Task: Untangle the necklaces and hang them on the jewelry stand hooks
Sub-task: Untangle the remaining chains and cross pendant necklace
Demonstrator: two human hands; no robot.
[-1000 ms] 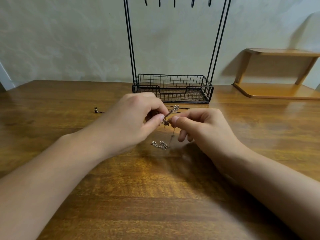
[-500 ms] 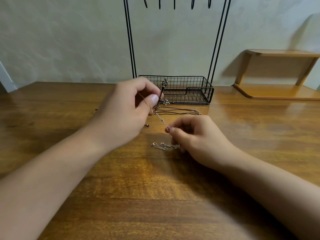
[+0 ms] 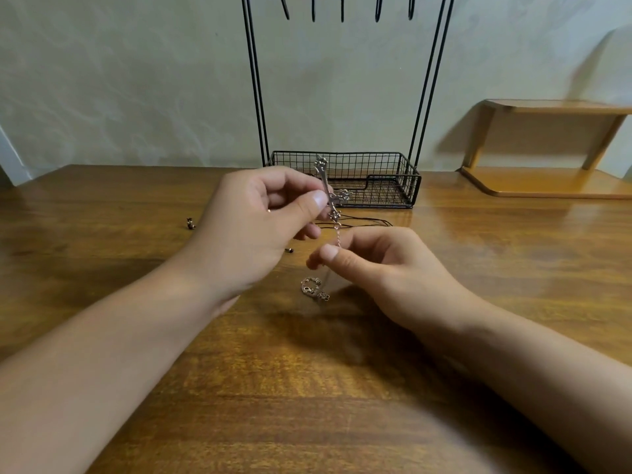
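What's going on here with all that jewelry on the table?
A person is untangling necklaces at a wooden table. The left hand pinches a silver cross pendant and holds it up, while the right hand pinches its thin chain just below. The chain's clasp end lies on the table. A black cord necklace lies behind the hands. The hooks of the wire jewelry stand are bare.

A single wide-angle head camera looks forward and down from the person's own viewpoint, close over the wooden table [image 3: 307, 388]. Both forearms enter from the bottom edge. It faces the wall [image 3: 136, 80], with the stand [image 3: 415, 138] cut off at top.
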